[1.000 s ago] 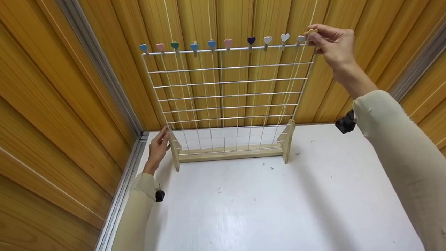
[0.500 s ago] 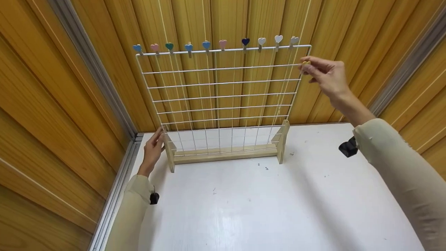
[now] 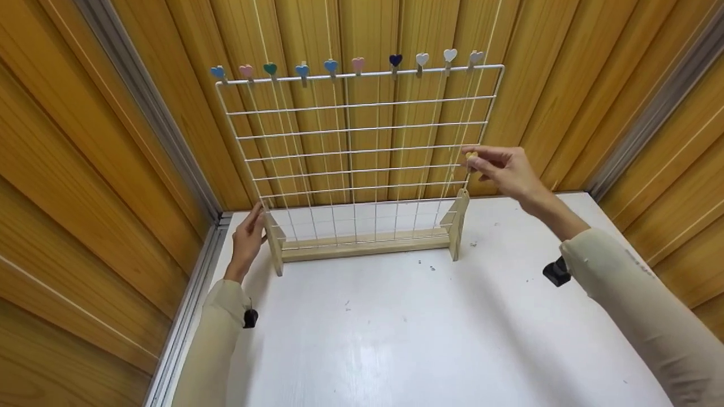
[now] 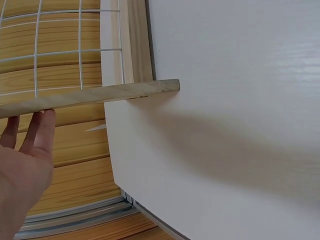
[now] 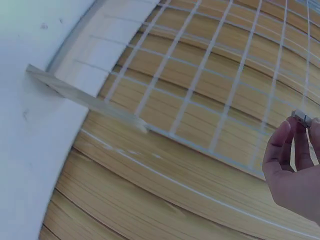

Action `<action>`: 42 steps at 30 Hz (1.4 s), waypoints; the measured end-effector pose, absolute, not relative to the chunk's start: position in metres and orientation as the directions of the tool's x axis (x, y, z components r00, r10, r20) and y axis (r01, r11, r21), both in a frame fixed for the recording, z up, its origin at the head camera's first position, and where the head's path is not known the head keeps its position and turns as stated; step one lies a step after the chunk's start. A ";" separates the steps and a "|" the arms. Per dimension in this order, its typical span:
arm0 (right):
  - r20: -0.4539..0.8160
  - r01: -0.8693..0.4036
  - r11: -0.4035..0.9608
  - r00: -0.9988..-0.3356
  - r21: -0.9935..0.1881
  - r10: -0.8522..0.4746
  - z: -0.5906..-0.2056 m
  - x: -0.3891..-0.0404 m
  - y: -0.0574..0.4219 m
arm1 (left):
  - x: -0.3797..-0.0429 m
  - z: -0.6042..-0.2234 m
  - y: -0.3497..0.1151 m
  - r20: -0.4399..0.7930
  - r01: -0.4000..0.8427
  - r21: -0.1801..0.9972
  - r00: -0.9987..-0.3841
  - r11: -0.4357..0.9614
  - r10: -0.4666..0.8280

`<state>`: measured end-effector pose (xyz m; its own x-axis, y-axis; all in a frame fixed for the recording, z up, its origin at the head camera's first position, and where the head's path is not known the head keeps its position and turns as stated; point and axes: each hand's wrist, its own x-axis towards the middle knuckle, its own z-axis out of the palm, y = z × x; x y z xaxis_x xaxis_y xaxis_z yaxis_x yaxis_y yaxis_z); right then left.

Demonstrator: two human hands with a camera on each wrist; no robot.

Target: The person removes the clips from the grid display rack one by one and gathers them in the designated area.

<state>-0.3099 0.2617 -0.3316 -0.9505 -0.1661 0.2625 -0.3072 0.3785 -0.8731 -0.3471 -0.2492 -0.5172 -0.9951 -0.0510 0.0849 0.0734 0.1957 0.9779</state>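
yellow heart clip (image 3: pixel 472 155): i hold it clamped between the thumb and fingers of my right hand (image 3: pixel 512 172), at the right edge of the white wire grid (image 3: pixel 348 153), above the right post (image 3: pixel 460 226). i cannot tell whether the clip touches the wire.

left hand (image 3: pixel 247 240): i keep these fingers extended and slightly apart, tips against the outer face of the left post (image 3: pixel 274 243).

assembly: the grid stands upright in a wooden base, whose crossbar (image 3: pixel 367 249) joins both posts on the white surface (image 3: pixel 367 328).

top bar (image 3: pixel 373 73): it carries ten heart clips (image 3: pixel 270 68). order from left: blue, pink, green, light blue, blue, pink, dark blue, white, white, pale grey. a wider gap separates the second pink from the dark blue.

surroundings: yellow-brown planks (image 3: pixel 367 22) rise behind the grid; a metal rail (image 3: pixel 184 339) borders the surface at left.
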 end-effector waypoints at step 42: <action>-0.056 -0.103 0.399 -0.928 -0.911 -0.369 -0.532 -0.311 0.170 | -0.348 -0.514 -0.250 0.054 0.045 0.983 -0.998 0.179 -0.043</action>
<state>-0.3112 0.1699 -0.5323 -0.9279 -0.3686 -0.0563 -0.1033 0.3994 -0.9109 -0.3485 -0.2503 -0.5135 -0.9976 -0.0428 0.0538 0.0453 0.1793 0.9828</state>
